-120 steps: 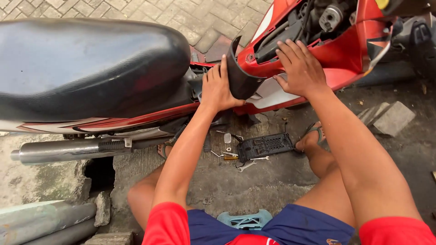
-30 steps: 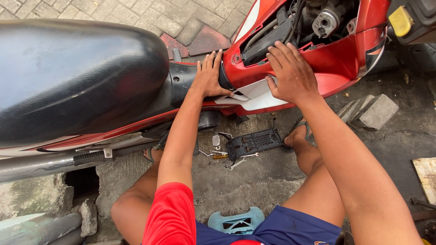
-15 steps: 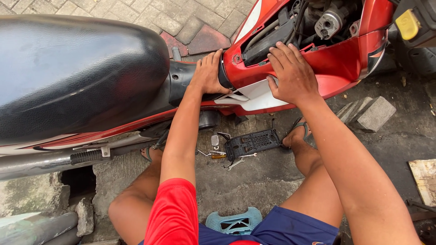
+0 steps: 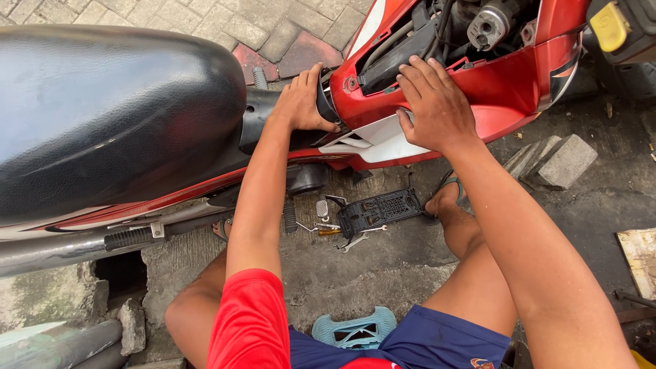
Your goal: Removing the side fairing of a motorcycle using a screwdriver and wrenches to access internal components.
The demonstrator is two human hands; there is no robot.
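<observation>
A red motorbike lies across the view with its black seat at the left and its red body panel at the upper right. My left hand grips the black edge of the panel just in front of the seat. My right hand presses flat on the red and white panel, fingers spread over its upper edge. Behind the panel, exposed engine parts and hoses show.
On the concrete below lie a black plastic cover, a wrench and small loose tools. A grey stone block sits at the right, a light blue stool under me, and the exhaust pipe at the left.
Over four seconds the view has shifted closer and both hands have settled higher on the panel. In the last second they have hardly moved.
</observation>
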